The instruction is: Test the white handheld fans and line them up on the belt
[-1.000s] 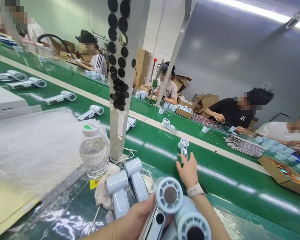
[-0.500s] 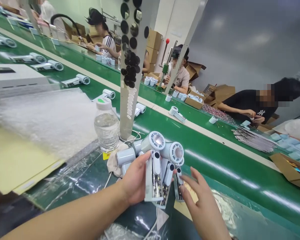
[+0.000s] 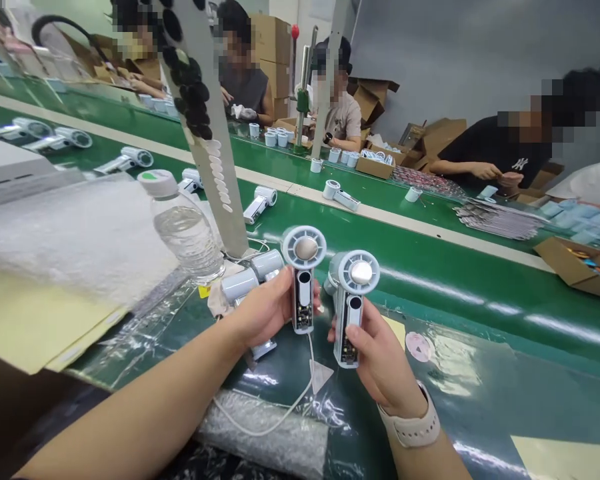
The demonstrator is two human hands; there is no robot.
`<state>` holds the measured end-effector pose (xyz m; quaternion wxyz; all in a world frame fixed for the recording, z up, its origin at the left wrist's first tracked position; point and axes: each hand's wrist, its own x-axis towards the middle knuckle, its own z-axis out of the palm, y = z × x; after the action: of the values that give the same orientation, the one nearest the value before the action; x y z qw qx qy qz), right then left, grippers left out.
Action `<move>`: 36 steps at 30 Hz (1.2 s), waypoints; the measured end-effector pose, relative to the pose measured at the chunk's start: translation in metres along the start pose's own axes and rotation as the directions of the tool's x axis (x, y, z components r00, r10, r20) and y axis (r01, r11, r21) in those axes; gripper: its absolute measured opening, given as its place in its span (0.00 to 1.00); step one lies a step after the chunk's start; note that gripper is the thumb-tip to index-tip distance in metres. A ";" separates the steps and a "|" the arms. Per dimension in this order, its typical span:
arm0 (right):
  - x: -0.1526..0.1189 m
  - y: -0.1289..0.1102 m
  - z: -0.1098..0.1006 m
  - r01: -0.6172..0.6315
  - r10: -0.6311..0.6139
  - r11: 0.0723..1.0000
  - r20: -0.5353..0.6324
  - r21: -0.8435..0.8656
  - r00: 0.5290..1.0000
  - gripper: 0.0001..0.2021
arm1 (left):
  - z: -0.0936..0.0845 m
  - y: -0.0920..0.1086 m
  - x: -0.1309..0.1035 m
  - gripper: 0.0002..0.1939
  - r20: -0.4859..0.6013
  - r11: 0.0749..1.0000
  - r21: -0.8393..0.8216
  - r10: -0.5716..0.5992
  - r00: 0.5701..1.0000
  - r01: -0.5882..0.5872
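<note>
My left hand is wrapped round the handle of a light-blue handheld fan, held upright with its round head on top. The handle's front is uncovered, so its circuit board shows. To the right, my right hand grips a second such fan, its thumb on the handle's front. Both round heads face me, each with a shiny disc in the middle. Another pale-blue fan lies behind my left hand, partly hidden. A white cable runs down from beneath the left fan; whether it is plugged in, I cannot tell.
A water bottle stands left of my hands, near a perforated metal post. Beyond runs a green conveyor carrying more fans. Several co-workers sit across it. Bubble wrap lies at the front edge.
My right hand, open beside the cluster of fans before, now holds one. The fans in my hands have moved apart and turned upright, heads towards me. The view has shifted.
</note>
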<state>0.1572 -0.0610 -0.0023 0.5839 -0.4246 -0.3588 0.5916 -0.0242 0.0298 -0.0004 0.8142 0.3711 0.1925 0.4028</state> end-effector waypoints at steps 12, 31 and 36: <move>-0.004 0.001 0.008 0.052 -0.051 0.998 -0.025 0.033 0.998 0.14 | 0.014 -0.004 -0.008 0.20 0.085 0.999 0.048 -0.027 0.996 0.023; 0.000 0.003 0.004 0.035 -0.036 0.999 -0.099 -0.010 0.994 0.16 | 0.015 -0.005 -0.006 0.22 0.057 0.999 0.053 0.009 0.998 -0.012; -0.002 0.002 0.004 0.059 -0.059 0.998 -0.011 -0.037 0.998 0.16 | 0.016 -0.005 -0.008 0.23 0.113 0.998 0.058 0.013 0.994 -0.019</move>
<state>0.1529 -0.0629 -0.0028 0.5954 -0.4279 -0.3785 0.5650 -0.0169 0.0139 0.0057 0.8092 0.4186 0.1552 0.3820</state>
